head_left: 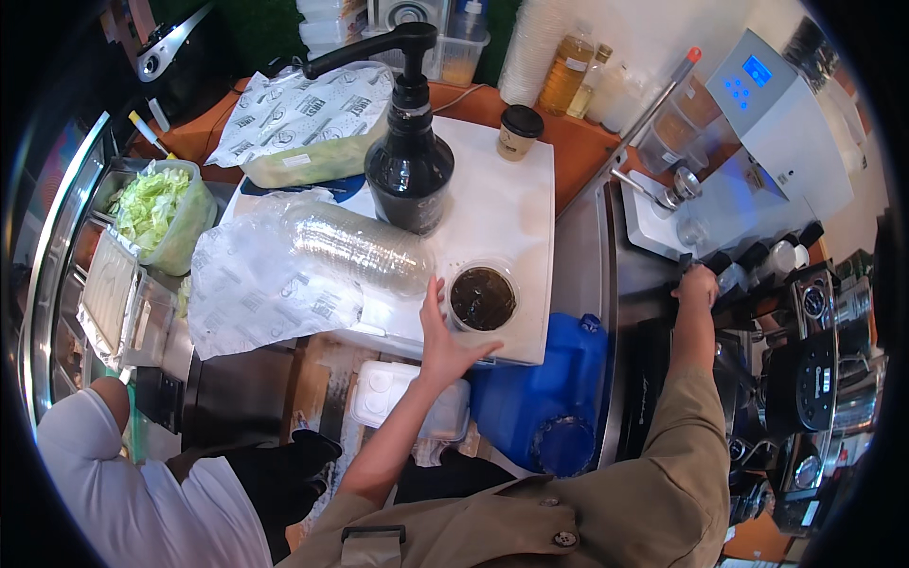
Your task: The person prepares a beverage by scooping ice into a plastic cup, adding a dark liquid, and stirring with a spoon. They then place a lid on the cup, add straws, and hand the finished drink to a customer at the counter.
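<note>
One dark-filled cup [483, 297] just beyond left hand [447, 352], between spread thumb and fingers; right hand [697, 286], grip unclear.

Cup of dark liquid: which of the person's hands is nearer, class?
Left. The left hand is at the cup of dark liquid, spread around its near left side; the right hand is well away to its right, past the blue container.

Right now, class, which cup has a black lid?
The tan cup standing farther back; the cup beside the left hand shows dark liquid instead.
</note>
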A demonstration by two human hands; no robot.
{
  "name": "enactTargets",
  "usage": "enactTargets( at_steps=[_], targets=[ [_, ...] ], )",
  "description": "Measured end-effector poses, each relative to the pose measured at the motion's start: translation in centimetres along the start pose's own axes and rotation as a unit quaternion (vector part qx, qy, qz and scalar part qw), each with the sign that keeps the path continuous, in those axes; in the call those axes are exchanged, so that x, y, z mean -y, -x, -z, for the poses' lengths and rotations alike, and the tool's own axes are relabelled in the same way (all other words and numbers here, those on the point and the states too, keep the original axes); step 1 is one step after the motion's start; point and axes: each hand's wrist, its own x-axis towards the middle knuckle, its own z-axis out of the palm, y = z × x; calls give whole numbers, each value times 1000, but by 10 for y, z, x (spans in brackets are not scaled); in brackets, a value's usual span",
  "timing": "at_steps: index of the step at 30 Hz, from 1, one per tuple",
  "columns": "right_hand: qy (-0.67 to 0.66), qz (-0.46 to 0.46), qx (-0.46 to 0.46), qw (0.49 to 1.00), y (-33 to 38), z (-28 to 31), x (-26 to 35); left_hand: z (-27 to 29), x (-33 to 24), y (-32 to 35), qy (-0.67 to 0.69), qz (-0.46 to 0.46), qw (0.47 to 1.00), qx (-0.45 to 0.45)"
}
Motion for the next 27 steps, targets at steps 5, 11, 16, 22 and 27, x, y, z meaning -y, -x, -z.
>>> enactTargets(
  at_steps=[5, 11, 16, 22, 27],
  targets=[
    [25, 2, -121, 992, -26, -26, -15, 39, 3, 55, 50, 39, 997, 48],
    [-131, -34, -93, 986, 26, 23, -13, 96, 4, 96, 24, 65, 995, 78],
    [-255, -49, -135, 956, 86, 66, -41, 121, 6, 79, 16, 8, 998, 57],
    [-470, 275, -345, 765, 222, 93, -9, 128, -29, 20, 101, -74, 992, -9],
    [-557, 604, -89, 562, 366, 73, 72, 107, -65, -43, 40, -150, 978, 139]
  ],
)
